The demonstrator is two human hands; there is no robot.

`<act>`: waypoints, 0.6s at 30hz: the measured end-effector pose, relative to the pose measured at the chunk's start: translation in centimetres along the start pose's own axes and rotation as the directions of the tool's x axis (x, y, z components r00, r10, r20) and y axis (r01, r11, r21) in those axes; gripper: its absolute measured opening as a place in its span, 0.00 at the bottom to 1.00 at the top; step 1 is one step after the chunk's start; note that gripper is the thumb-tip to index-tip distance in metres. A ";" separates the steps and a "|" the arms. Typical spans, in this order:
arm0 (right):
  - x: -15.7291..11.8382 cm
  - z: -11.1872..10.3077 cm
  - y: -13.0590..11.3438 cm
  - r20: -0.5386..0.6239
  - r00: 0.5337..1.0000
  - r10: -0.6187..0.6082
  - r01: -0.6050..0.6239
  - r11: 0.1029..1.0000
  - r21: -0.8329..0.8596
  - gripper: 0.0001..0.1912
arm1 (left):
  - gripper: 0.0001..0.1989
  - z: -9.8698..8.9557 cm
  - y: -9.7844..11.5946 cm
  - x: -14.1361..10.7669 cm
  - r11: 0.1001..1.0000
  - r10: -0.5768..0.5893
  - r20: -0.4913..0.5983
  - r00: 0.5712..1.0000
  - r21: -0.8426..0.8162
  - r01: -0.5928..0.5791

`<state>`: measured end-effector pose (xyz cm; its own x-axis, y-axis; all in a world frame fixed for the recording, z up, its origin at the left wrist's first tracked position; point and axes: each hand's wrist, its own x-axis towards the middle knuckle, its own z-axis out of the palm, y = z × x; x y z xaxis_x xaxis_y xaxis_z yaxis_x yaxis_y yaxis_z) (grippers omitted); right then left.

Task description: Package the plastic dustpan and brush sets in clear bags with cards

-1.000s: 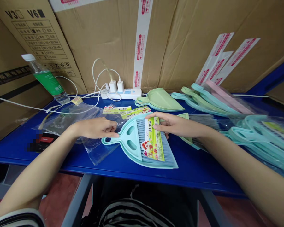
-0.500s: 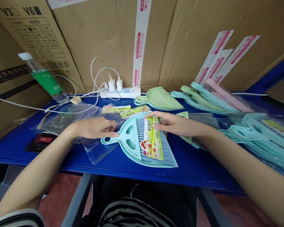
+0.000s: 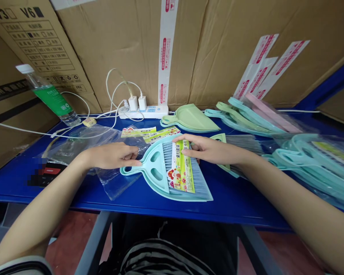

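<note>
- Your right hand is grasping: it lies across the card with the fingers curled over the far edge of the teal dustpan.
- Your left hand sits half-curled just left of the dustpan, on a plastic bag; you cannot tell whether it grips the bag.
- The dustpan lies flat mid-desk, its handle pointing left, a brush nested in it.
- The blue desk has a green dustpan and a power strip at the far edge, with a water bottle lying far left.
- Bagged dustpans are heaped at right.
- Cardboard boxes wall off the far side.
- A red-brown floor shows beneath the near edge.
</note>
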<state>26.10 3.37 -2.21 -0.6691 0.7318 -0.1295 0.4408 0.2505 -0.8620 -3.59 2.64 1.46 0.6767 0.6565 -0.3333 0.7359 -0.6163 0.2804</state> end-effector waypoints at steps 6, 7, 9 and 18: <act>-0.1 -0.1 -0.2 -0.020 1.000 -0.014 0.013 0.999 -0.034 0.25 | 0.20 0.1 0.0 0.1 1.000 -0.020 0.006 1.000 -0.003 0.020; -0.1 -0.1 -0.2 -0.022 1.000 -0.013 0.012 0.999 -0.037 0.25 | 0.20 0.1 0.0 0.1 1.000 -0.021 0.005 1.000 0.001 0.021; -0.1 0.0 -0.2 -0.024 1.000 -0.014 0.013 0.999 -0.042 0.26 | 0.20 0.1 -0.1 0.1 1.000 -0.022 0.006 1.000 0.008 0.022; -0.2 0.2 -0.8 -0.022 1.000 0.012 -0.015 0.991 -0.130 0.25 | 0.20 0.1 0.1 0.1 0.998 -0.046 0.009 0.999 0.038 0.046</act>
<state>25.80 2.91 -1.59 -0.6503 0.7486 -0.1293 0.5250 0.3199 -0.7887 -3.47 2.61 1.38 0.6419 0.6801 -0.3542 0.7647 -0.6017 0.2306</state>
